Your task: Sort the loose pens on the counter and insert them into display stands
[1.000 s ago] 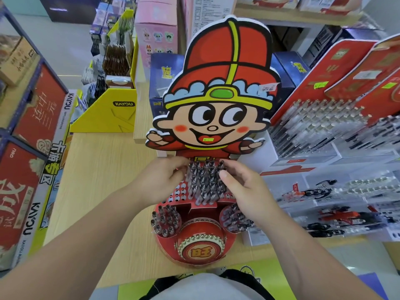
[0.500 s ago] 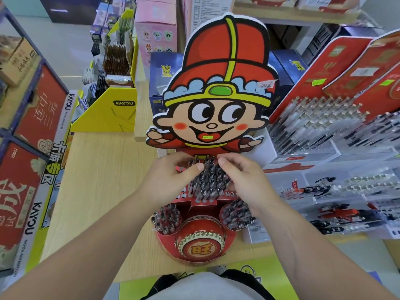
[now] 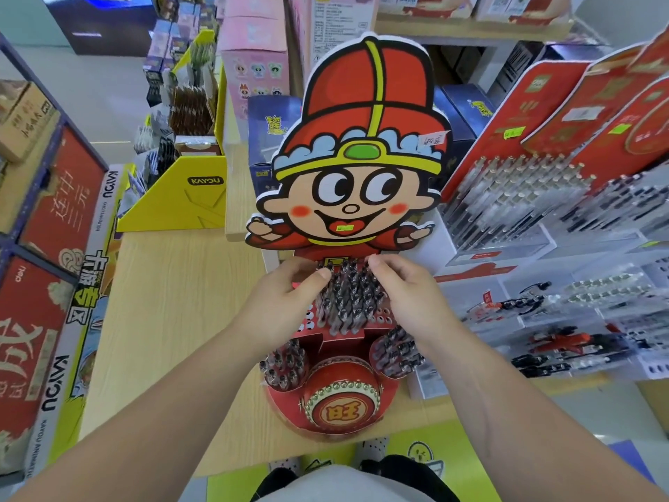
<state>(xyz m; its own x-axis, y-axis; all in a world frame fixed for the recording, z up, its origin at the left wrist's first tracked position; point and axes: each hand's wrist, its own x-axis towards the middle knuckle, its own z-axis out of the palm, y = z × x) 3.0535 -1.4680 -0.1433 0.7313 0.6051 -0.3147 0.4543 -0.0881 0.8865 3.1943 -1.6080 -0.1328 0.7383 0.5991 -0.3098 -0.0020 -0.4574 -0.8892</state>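
Counter among stocked shop shelves

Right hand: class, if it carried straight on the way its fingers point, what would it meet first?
The right hand would probably meet the top row of dark, silver-tipped pens first, with the red cardboard cartoon-boy backboard just behind; depth is unclear.
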